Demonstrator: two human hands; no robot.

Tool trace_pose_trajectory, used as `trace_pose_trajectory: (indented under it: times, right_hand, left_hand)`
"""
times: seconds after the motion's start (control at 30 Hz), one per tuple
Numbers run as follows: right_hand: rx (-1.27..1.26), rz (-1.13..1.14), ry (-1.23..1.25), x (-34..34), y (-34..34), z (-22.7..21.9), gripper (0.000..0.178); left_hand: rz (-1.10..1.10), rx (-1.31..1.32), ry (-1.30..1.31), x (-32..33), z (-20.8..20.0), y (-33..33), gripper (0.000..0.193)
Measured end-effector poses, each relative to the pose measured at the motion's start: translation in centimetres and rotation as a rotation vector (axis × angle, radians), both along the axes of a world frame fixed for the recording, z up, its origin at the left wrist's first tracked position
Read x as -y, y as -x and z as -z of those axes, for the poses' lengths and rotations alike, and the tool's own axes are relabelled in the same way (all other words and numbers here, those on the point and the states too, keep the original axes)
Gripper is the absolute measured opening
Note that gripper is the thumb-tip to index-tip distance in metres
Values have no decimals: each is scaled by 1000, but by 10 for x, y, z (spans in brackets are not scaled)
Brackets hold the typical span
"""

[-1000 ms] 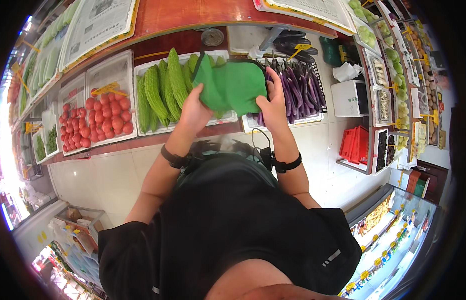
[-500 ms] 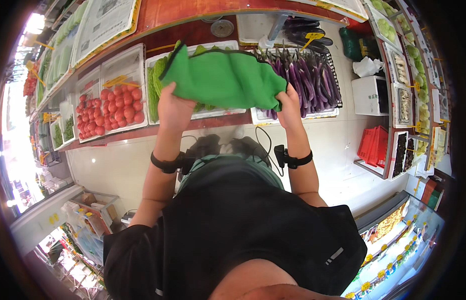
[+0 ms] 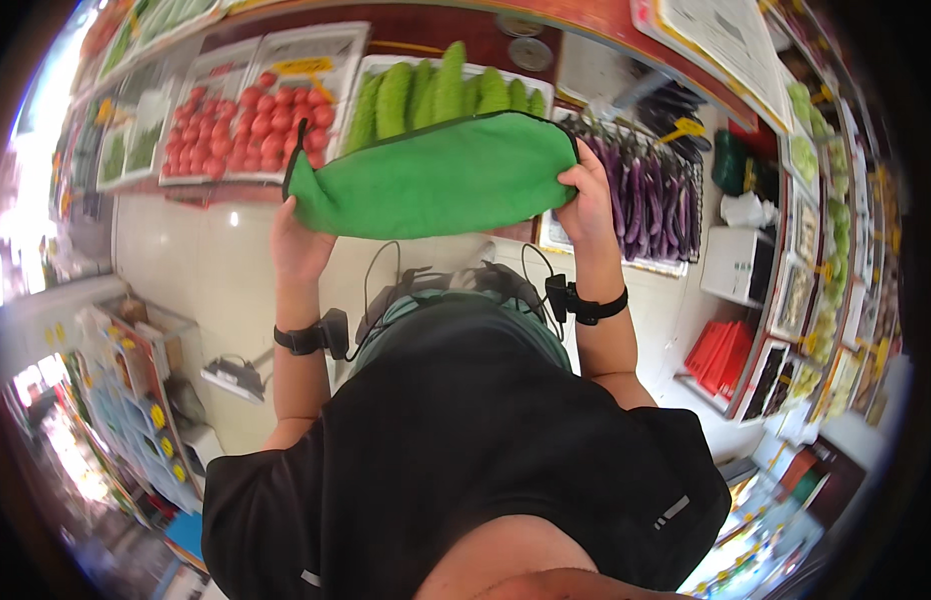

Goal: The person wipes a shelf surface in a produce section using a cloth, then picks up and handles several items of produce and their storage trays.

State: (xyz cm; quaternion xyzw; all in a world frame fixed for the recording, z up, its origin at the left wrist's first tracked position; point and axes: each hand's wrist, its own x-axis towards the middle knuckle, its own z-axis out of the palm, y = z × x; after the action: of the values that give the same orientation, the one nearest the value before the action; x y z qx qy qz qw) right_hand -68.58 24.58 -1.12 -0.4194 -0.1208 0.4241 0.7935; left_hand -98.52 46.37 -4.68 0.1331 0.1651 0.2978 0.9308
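One left hand (image 3: 303, 246), one right hand (image 3: 590, 208), each closed on green cloth (image 3: 436, 180) — yellow tag (image 3: 684, 130), lettering illegible.

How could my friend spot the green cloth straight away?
Find the red vegetable shelf, then look just in front of it. The green cloth spans from the left hand to the right hand. Unlike the bumpy green gourds beyond it, it's one wide, smooth, black-edged piece.

Blk-edged grn cloth (image 3: 431, 182) held midair, spread L-to-R, L corner up.
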Motion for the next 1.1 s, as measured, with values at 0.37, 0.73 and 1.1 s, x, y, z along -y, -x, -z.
trace_pose_trajectory:
  times: [0.37, 0.73, 1.1]
  right_hand:
    - [1189, -296, -11, -194, 188, -3, 16]
    - [1691, -892, -722, -300, 408, 32, 15]
    - [1742, -1082, -602, -304, 413, 38, 26]
  left_hand:
    - [-720, -781, -312, 19, 19, 254, 26]
    - [-736, -1598, -931, 17, 29, 325, 80]
    - [-636, -1348, -1122, -7, -35, 327, 16]
